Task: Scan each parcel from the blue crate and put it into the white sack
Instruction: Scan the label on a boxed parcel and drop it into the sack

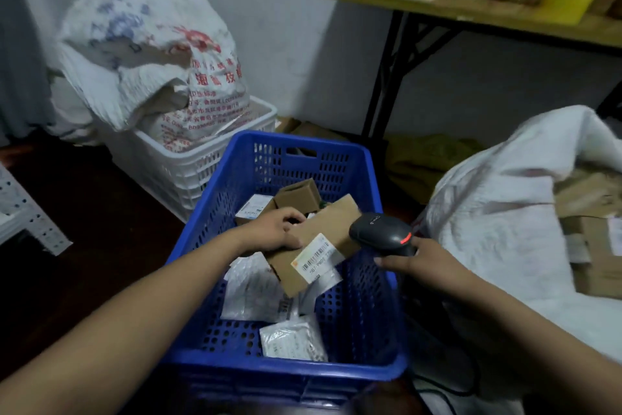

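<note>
A blue crate [356,310] stands on the floor in front of me, with small cardboard boxes and white plastic mailers inside. My left hand [281,229] grips the left end of a flat brown cardboard parcel [323,233], tilted above the crate, its white barcode label [318,258] facing up. My right hand [412,258] holds a black barcode scanner [382,229] over the parcel's right end, a red light on its side. The white sack [498,212] lies open to the right, with cardboard boxes [592,246] inside.
A white crate [202,162] at the back left carries printed white sacks [151,51]. A wooden folding table [471,10] with cardboard boxes stands at the back right. White perforated shelving [27,212] is at the left edge. The scanner's cable [447,391] runs on the dark floor.
</note>
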